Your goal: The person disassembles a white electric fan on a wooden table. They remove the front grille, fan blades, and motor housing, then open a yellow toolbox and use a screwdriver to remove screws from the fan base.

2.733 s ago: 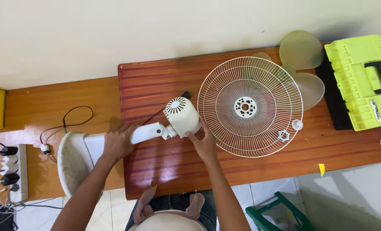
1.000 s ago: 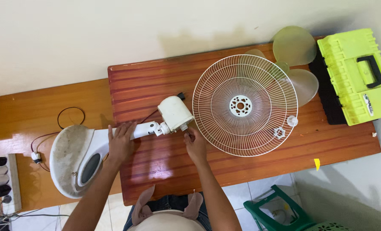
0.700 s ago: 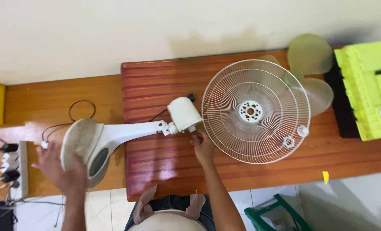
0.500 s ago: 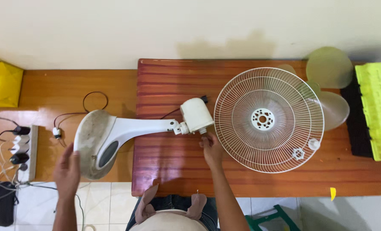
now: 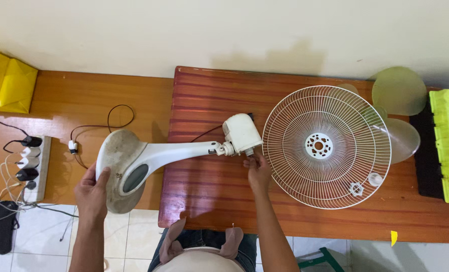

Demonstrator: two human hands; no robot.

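A lime-green toolbox [image 5: 448, 146] sits at the table's right end, a power strip [image 5: 33, 168] and yellow bag [image 5: 5, 80] far left

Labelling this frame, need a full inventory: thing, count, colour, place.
fan body: 1, white, motor on red table, base off its left edge
fan guard: 1, white, table right
fan blade: 1, translucent yellow-green, behind guard
toolbox: 1, lime, far right
red table: 1
power strip: 1, white, left bench
yellow bag: 1, top left
left hand: holds fan base
right hand: at motor front
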